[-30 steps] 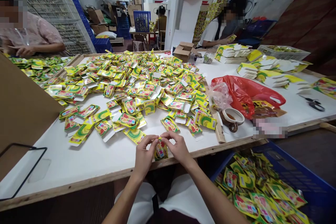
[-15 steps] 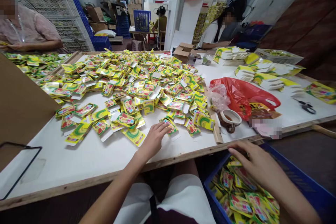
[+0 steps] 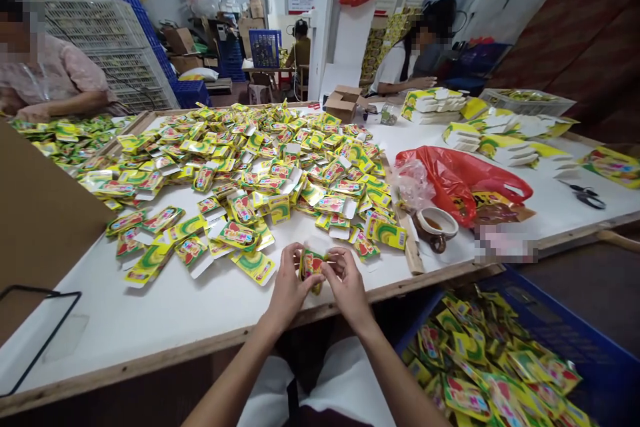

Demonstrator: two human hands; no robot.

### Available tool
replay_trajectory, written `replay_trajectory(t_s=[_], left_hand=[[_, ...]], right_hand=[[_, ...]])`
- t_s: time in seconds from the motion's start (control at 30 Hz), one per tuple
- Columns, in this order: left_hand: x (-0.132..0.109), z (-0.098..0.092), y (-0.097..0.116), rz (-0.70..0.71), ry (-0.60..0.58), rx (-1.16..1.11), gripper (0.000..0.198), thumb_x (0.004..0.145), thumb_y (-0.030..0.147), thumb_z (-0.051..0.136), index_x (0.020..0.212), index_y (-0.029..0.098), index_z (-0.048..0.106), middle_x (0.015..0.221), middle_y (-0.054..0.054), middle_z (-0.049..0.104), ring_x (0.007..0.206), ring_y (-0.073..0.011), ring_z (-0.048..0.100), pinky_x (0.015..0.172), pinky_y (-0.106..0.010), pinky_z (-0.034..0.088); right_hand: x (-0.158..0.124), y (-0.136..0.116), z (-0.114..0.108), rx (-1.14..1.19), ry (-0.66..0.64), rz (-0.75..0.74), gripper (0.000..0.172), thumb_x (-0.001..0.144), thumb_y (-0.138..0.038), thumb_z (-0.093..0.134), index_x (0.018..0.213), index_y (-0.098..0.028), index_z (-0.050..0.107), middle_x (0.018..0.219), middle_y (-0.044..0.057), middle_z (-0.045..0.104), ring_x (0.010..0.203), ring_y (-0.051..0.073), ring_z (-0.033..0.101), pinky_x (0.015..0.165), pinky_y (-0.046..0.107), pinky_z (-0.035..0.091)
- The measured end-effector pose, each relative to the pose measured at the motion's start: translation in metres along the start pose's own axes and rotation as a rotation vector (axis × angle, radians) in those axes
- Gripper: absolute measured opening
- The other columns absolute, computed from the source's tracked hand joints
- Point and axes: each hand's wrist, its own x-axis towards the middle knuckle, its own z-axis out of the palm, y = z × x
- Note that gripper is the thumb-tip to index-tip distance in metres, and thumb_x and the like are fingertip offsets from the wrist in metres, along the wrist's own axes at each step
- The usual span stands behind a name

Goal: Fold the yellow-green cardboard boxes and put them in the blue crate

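Just above the table's front edge, a small yellow-green carton [image 3: 313, 263] with a red picture is held upright between my two hands, its white flap raised at the top. My left hand [image 3: 291, 281] grips its left side, thumb on the front. From the right, my right hand [image 3: 346, 283] closes on the same carton, with its thumb at the front face; whether a packet is also in these fingers cannot be made out. Beyond them lies a big heap of similar cartons [image 3: 243, 233], several with white end flaps open.
At lower right, a blue crate [image 3: 595, 353] holds many printed packets [image 3: 467, 397]. A wooden strip [image 3: 413, 255] borders the heap; past it are a brown cup [image 3: 437, 223], a red plastic bag [image 3: 445, 177] and scissors [image 3: 585, 195]. Cardboard [image 3: 45, 213] stands left. Co-workers sit beyond the table.
My left hand has lifted a carton from the table and drawn it nearer. My right hand has come from above the crate to the carton.
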Motion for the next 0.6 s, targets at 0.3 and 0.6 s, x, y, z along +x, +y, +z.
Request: replay_trajectory(t_s=[0.3, 0.6], left_hand=[[-0.016, -0.019, -0.004, -0.087, -0.029, -0.201, 0.021, 0.082, 0.024, 0.058, 0.102, 0.018, 0.055, 0.089, -0.004, 0.063, 0.084, -0.0165, 0.062, 0.078, -0.030, 0.050], [-0.008, -0.019, 0.002, -0.021, 0.054, -0.257, 0.016, 0.082, 0.024, 0.058, 0.096, 0.018, 0.060, 0.094, -0.005, 0.066, 0.091, -0.0171, 0.063, 0.083, -0.030, 0.049]], right_hand=[[0.012, -0.001, 0.000, -0.067, -0.323, -0.105, 0.015, 0.088, -0.025, 0.050, 0.098, -0.020, 0.060, 0.094, 0.005, 0.067, 0.089, 0.018, 0.063, 0.081, 0.031, 0.050], [0.020, -0.012, 0.009, -0.115, -0.221, -0.201, 0.015, 0.085, -0.022, 0.056, 0.098, -0.021, 0.062, 0.085, 0.003, 0.066, 0.081, 0.017, 0.063, 0.075, 0.029, 0.050]])
